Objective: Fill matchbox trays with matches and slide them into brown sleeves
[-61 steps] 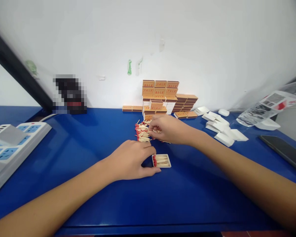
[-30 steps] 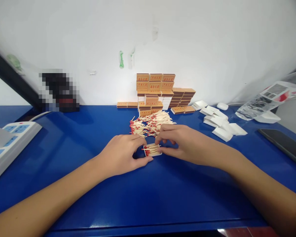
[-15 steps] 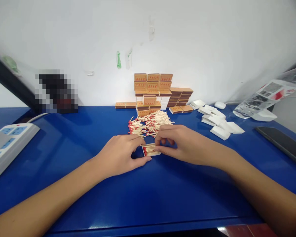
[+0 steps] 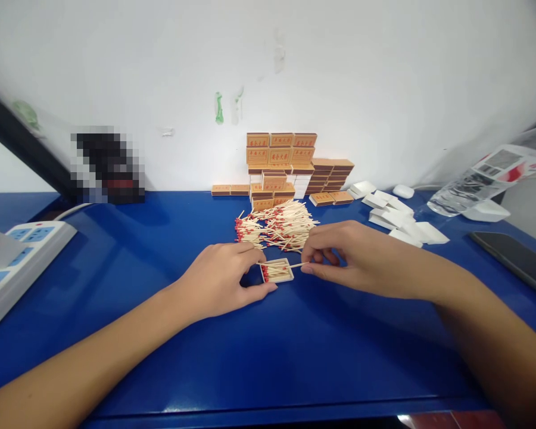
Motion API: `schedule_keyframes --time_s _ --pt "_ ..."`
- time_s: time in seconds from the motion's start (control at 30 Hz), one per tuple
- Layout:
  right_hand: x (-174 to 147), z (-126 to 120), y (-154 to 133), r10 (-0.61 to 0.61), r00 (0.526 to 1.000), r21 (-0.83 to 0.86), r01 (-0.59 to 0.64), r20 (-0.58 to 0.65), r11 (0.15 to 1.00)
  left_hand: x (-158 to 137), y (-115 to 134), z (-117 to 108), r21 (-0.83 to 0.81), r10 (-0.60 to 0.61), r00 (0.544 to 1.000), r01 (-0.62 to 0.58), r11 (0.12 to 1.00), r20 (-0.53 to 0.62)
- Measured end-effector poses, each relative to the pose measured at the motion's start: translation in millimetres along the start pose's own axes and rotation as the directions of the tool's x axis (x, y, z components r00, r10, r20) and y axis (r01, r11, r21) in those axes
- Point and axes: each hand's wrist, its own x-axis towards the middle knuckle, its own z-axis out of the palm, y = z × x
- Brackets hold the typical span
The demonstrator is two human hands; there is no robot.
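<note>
Head view: right fingers pinch a slim wooden match; parted left fingers hold a rectangular tray.

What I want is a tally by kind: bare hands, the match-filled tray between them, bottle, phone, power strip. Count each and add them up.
Bare hands: 2 (left hand, right hand)
Match-filled tray: 1
Bottle: 1
Phone: 1
Power strip: 1
Total: 6
</note>
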Motion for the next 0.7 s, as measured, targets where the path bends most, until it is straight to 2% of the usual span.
schedule_keyframes --time_s 0.2,0.4,0.7 --pt "10 17 -8 -0.056 0.998 0.004 0.056 -0.04 0.998 -1 1 0 0.011 0.001 1.0 -0.001 1.0 -0.009" --pt "22 36 -12 -0.071 0.982 0.023 0.077 -0.178 0.997 -2 2 -1 0.001 0.001 1.0 -0.001 1.0 0.002" --pt "25 40 -14 -0.05 0.996 0.033 0.053 -0.08 0.998 -2 3 -2 -0.009 0.035 0.999 -0.035 0.999 0.014"
